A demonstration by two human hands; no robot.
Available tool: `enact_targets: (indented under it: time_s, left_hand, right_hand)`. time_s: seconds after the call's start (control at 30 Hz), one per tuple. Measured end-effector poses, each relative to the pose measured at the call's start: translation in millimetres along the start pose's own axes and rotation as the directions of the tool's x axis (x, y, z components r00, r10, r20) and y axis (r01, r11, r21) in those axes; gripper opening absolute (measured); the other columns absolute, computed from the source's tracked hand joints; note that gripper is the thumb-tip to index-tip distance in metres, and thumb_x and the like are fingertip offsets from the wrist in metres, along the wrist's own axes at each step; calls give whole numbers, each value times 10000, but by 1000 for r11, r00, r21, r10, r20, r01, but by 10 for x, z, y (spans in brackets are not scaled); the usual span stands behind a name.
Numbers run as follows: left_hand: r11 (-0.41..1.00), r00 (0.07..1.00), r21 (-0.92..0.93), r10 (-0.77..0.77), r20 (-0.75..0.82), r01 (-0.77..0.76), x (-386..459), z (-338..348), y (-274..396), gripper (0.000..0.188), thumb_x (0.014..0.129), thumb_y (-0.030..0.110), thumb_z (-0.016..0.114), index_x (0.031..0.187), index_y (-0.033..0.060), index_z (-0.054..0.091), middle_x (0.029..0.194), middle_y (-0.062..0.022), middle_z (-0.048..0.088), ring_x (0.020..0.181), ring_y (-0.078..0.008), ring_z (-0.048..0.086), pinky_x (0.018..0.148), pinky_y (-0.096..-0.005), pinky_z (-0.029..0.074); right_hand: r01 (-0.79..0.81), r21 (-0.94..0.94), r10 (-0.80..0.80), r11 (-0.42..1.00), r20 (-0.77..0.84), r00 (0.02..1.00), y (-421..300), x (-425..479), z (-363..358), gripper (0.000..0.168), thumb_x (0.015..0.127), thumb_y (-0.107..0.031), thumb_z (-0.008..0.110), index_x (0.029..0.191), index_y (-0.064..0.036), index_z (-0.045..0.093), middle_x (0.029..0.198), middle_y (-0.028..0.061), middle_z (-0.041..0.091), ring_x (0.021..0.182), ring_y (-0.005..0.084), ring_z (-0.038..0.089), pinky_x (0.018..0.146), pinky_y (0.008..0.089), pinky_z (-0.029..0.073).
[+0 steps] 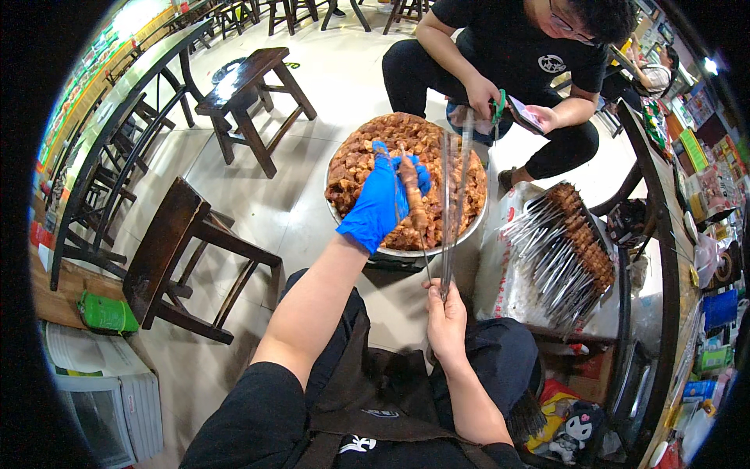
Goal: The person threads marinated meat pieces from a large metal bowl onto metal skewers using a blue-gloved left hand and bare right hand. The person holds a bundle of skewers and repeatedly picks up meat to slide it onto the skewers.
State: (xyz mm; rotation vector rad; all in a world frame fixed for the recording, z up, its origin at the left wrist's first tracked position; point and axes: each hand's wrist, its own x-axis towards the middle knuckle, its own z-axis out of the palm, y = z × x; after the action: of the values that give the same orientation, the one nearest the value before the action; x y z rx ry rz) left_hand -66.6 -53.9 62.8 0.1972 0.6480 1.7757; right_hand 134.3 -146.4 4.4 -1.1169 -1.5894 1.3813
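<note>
My left hand (pixel 378 199), in a blue glove, is over a large metal basin (pixel 469 237) heaped with marinated meat chunks (pixel 366 126). Its fingers curl around several meat pieces (pixel 415 202) threaded on a thin metal skewer (pixel 426 258). Bare, my right hand (pixel 446 322) grips the lower end of that skewer along with a bundle of bare metal skewers (pixel 450 217), which point up and look blurred. To the right, many loaded meat skewers (pixel 565 246) lie stacked side by side on a tray, their metal ends towards the basin.
Across the basin a crouching person (pixel 515 70) holds a phone (pixel 525 114) and green-handled scissors (pixel 498 105). Dark wooden stools (pixel 252 88) stand at the left. A white box (pixel 498 281) supports the tray. A cluttered table (pixel 679 281) runs along the right; a plush toy (pixel 574 431) sits below.
</note>
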Motion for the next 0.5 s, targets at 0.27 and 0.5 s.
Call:
enact_targets:
  time_s: [0.27, 0.5]
  left_hand:
    - [900, 912, -145, -402, 85, 411, -109, -60, -222, 680, 857, 760, 280, 833, 127, 525, 619, 25, 429, 485, -110, 320, 427, -251, 238]
    - [881, 894, -171, -413, 176, 441, -89, -80, -72, 664, 830, 776, 322, 855, 146, 531, 606, 54, 385, 468, -89, 291, 418, -249, 232]
  right_hand:
    - [-454, 586, 253, 672, 394, 883, -199, 48, -94, 130, 1008, -190, 440, 982, -80, 503, 570, -63, 295, 443, 37, 242, 403, 211, 212]
    - [-662, 637, 226, 394, 631, 742, -217, -1, -191, 161, 1014, -239, 426, 966, -109, 507, 578, -66, 260, 440, 45, 195, 396, 206, 191]
